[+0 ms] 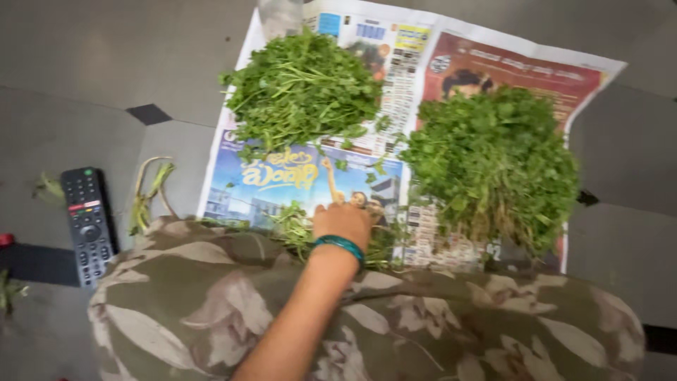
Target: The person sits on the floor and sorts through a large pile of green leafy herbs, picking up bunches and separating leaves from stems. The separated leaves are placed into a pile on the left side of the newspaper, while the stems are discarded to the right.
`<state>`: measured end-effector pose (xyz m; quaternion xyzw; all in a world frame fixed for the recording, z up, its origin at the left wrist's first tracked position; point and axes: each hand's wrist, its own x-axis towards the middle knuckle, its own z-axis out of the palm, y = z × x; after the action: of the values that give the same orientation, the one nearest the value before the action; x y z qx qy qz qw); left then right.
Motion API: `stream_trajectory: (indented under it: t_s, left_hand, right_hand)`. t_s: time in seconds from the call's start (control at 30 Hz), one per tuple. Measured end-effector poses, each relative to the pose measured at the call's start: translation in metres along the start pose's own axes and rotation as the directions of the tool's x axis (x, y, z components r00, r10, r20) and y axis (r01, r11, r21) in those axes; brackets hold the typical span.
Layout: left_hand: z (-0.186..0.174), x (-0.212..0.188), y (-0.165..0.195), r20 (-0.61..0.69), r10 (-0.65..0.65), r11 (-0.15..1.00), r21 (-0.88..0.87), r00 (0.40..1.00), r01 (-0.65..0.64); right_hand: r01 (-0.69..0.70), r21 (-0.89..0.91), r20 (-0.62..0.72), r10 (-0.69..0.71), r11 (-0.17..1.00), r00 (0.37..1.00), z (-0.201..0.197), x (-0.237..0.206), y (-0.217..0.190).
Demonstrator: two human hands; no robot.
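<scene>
My hand (pixel 343 222), teal bangle (pixel 340 245) at wrist, rests knuckles-up on small sprig heap (pixel 296 226) at near edge of newspaper (pixel 395 77); fingers curled under, grip cannot tell. Colour-printed sheets spread flat: blue panel near, red panel far right. Two leafy piles on it, left (pixel 302 88), right (pixel 493 166). Grey tiled floor (pixel 106 63); black remote (pixel 88 222) left; camouflage cloth (pixel 423 324) over lap.

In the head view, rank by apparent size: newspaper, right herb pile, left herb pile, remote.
1. Newspaper
2. Right herb pile
3. Left herb pile, a little smaller, though it lies farther from the camera
4. Remote
</scene>
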<state>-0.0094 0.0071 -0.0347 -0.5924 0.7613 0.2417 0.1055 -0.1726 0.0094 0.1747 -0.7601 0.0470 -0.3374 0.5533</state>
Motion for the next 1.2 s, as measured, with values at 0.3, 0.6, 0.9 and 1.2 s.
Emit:
stream_trajectory:
  t_s: [0.3,0.6,0.9,1.2]
  left_hand:
    - [0.009,-0.02,-0.001,-0.14,0.208,0.969,0.165,0.968,-0.184]
    - [-0.023,-0.022,0.002,0.264,0.178,0.981,0.023,0.948,-0.191]
    - [-0.015,-0.006,0.004,0.263,0.179,0.978,0.056,0.948,-0.2]
    - [-0.011,-0.004,0.001,0.07,0.224,0.974,0.029,0.972,-0.226]
  right_hand:
    - [0.04,0.008,-0.023,-0.04,0.999,0.999,0.001,-0.043,-0.017]
    - [-0.851,-0.16,-0.916,0.246,0.501,0.317,-0.075,-0.133,0.014]
    - [-0.998,-0.065,-0.809,0.586,-0.024,0.039,-0.108,-0.216,0.125]
    - [-0.986,-0.156,-0.873,0.475,-0.054,0.112,-0.103,-0.221,0.149]
